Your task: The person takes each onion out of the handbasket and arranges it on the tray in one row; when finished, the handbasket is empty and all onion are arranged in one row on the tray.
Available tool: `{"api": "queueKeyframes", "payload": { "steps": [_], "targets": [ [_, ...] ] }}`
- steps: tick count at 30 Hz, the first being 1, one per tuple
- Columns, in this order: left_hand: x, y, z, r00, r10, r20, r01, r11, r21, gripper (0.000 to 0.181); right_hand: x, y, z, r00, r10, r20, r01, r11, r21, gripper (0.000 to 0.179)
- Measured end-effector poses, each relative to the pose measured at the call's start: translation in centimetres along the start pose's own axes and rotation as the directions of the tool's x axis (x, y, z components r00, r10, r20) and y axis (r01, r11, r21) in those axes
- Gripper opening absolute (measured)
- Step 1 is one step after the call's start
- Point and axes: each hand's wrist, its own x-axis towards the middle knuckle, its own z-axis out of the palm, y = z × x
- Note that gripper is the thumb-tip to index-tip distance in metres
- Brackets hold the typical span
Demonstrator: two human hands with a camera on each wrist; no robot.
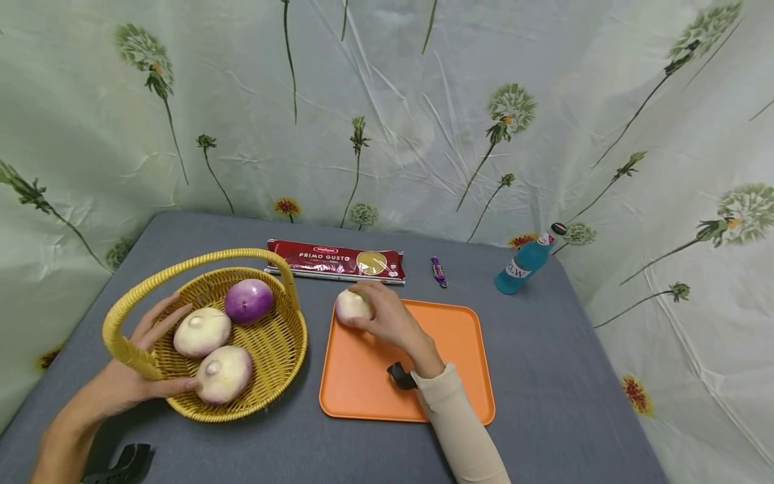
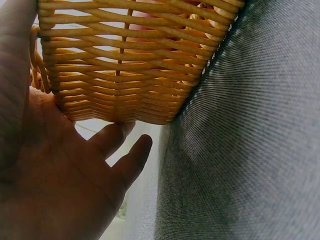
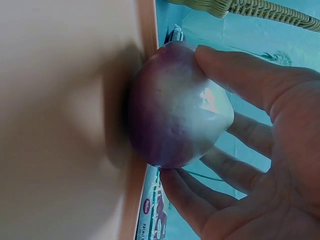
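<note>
At tray (image 1: 363,376), far-L corner: 1 turnip (image 1: 349,308), contact w/ tray unclear. R hand (image 1: 387,316): fingers curled abt same turnip. L of tray: wicker basket (image 1: 272,353), 3 more turnips (image 1: 202,332) inside; L hand (image 1: 123,386) spread wide over basket rim, fingers nr straight, firmness can't tell. Beyond tray: red packet (image 1: 326,261). Risks (est.): roll-off at tray edge, cause: release of round turnip too nr corner; basket tip, cause: uneven L-hand pressure.
</note>
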Motion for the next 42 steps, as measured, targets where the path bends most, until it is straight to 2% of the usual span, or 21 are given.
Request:
{"api": "queueKeyframes", "payload": {
  "steps": [6,15,27,35,42],
  "targets": [
    [-0.03,-0.02,0.00,1.000,0.004,0.008,-0.004,1.000,-0.008,0.122,-0.01,-0.01,0.00,1.000,-0.012,-0.008,0.012,1.000,-0.001,0.055],
    [0.04,0.18,0.02,1.000,-0.012,0.010,0.012,1.000,0.024,0.118,0.07,0.11,-0.30,1.000,-0.016,-0.004,0.016,1.000,0.005,0.059],
    [0.02,0.23,-0.05,1.000,-0.006,0.010,0.005,1.000,0.031,0.117,0.06,0.05,-0.04,1.000,-0.011,0.014,0.011,1.000,0.010,0.055],
    [0.02,0.24,-0.01,1.000,-0.009,0.014,0.008,1.000,0.017,0.116,0.11,0.10,0.14,0.998,-0.049,0.029,0.049,0.999,0.008,0.054],
    [-0.07,0.20,0.00,1.000,-0.011,0.011,0.011,1.000,0.015,0.116,0.15,0.06,0.30,0.999,-0.043,0.030,0.043,0.999,0.015,0.054]
  ]
}}
